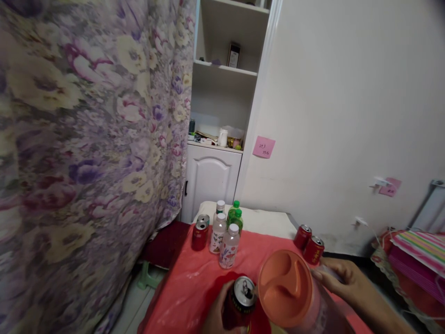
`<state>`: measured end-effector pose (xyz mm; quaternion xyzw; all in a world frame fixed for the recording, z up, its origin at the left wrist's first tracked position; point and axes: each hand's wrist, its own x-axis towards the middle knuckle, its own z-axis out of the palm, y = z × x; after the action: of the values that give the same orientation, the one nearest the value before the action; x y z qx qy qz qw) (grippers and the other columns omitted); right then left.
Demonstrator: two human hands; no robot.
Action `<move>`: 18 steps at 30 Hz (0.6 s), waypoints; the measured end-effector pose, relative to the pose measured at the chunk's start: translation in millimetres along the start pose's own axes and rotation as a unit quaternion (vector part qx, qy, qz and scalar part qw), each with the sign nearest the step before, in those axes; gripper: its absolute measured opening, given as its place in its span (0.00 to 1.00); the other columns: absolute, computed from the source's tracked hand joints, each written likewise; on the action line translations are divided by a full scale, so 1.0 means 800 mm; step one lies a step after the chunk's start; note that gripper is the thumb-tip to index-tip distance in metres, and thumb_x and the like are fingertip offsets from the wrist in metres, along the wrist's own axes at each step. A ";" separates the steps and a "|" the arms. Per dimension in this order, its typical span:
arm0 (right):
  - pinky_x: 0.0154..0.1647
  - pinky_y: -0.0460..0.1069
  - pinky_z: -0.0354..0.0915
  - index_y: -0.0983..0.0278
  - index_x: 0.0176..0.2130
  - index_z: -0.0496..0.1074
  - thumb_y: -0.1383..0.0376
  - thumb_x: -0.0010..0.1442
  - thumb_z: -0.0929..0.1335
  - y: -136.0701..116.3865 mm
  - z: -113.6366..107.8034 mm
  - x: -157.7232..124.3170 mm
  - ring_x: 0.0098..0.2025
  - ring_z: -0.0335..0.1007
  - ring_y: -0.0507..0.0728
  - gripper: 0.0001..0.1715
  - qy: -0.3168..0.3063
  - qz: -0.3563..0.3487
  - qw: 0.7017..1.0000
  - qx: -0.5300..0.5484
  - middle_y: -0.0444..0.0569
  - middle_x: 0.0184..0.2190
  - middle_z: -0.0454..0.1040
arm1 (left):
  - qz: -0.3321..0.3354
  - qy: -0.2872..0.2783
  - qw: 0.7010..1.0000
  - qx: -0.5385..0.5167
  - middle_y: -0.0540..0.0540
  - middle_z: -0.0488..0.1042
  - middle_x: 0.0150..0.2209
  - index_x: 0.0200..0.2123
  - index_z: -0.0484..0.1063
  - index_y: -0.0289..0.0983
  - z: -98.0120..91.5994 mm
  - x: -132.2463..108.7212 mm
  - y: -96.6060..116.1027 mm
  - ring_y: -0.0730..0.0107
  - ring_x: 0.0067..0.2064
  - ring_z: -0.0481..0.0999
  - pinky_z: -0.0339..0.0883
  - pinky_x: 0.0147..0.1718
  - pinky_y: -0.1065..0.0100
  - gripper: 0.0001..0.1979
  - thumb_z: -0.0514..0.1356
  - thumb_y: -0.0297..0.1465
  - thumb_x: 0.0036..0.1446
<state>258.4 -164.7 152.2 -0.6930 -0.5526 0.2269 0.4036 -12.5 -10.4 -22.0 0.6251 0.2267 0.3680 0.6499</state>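
My left hand (216, 311) is wrapped around a dark red drink can (239, 306) with its pull-tab top facing up. My right hand (339, 277) grips the handle of a clear plastic pitcher (325, 311) that has an orange lid (274, 273). The pitcher tilts left, its lid edge close beside the can's top. Whether liquid passes between them, I cannot tell. Beyond the hands stand clear printed bottles (229, 248), green-capped bottles (237, 218) and a red can (200, 235). Two more red cans (313, 250) stand past the pitcher.
A red cloth (187, 278) covers the table, with a white cloth (271, 220) at its far end. At left hangs a floral curtain (104, 139). Behind are a white cabinet (217, 178) and a wall; a green stool (148, 277) is on the floor.
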 end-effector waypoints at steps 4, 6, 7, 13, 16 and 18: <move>0.30 0.49 0.47 0.58 0.27 0.54 0.39 0.63 0.65 0.008 -0.003 0.003 0.30 0.48 0.53 0.31 -0.030 0.009 0.999 0.009 0.40 0.26 0.50 | 0.004 -0.002 1.000 0.008 0.39 0.75 0.64 0.62 0.68 0.43 0.000 0.002 -0.002 0.42 0.68 0.69 0.59 0.69 0.48 0.42 0.73 0.28 0.40; 0.30 0.49 0.47 0.58 0.27 0.54 0.39 0.63 0.65 0.009 -0.003 0.003 0.30 0.48 0.53 0.31 -0.035 0.009 0.999 0.011 0.40 0.26 0.51 | 0.013 -0.002 1.000 0.001 0.38 0.75 0.64 0.62 0.68 0.43 0.000 0.003 -0.004 0.40 0.68 0.69 0.59 0.69 0.47 0.43 0.73 0.29 0.40; 0.30 0.49 0.48 0.58 0.27 0.55 0.39 0.63 0.65 0.009 -0.003 0.003 0.30 0.48 0.53 0.30 -0.040 0.009 0.999 0.012 0.40 0.26 0.51 | 0.014 -0.001 1.000 -0.002 0.38 0.74 0.65 0.62 0.68 0.42 0.000 0.003 -0.004 0.39 0.68 0.69 0.59 0.69 0.46 0.43 0.73 0.28 0.39; 0.30 0.49 0.47 0.58 0.26 0.54 0.40 0.62 0.66 0.004 -0.001 -0.001 0.29 0.47 0.53 0.31 -0.026 0.006 1.000 0.012 0.39 0.25 0.50 | -0.007 0.001 1.000 0.019 0.40 0.75 0.64 0.62 0.68 0.44 0.000 0.001 -0.002 0.42 0.68 0.69 0.59 0.69 0.48 0.44 0.69 0.22 0.38; 0.30 0.49 0.46 0.58 0.25 0.53 0.40 0.62 0.66 0.002 0.000 -0.001 0.29 0.47 0.53 0.31 -0.026 0.008 1.000 0.015 0.39 0.25 0.50 | -0.019 0.000 0.999 0.026 0.38 0.73 0.66 0.63 0.67 0.43 -0.002 0.000 -0.003 0.43 0.69 0.68 0.58 0.70 0.48 0.44 0.69 0.21 0.40; 0.30 0.49 0.46 0.58 0.25 0.53 0.39 0.62 0.66 0.001 0.000 -0.001 0.29 0.47 0.53 0.31 -0.027 0.008 0.999 0.016 0.39 0.24 0.50 | -0.023 0.003 0.999 0.025 0.37 0.72 0.67 0.64 0.66 0.42 -0.003 0.000 -0.004 0.44 0.69 0.67 0.57 0.70 0.48 0.44 0.69 0.22 0.40</move>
<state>258.4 -165.3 151.4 -0.6844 -0.5542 0.2573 0.3978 -13.4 -8.8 -25.4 0.6344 0.2520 0.3488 0.6422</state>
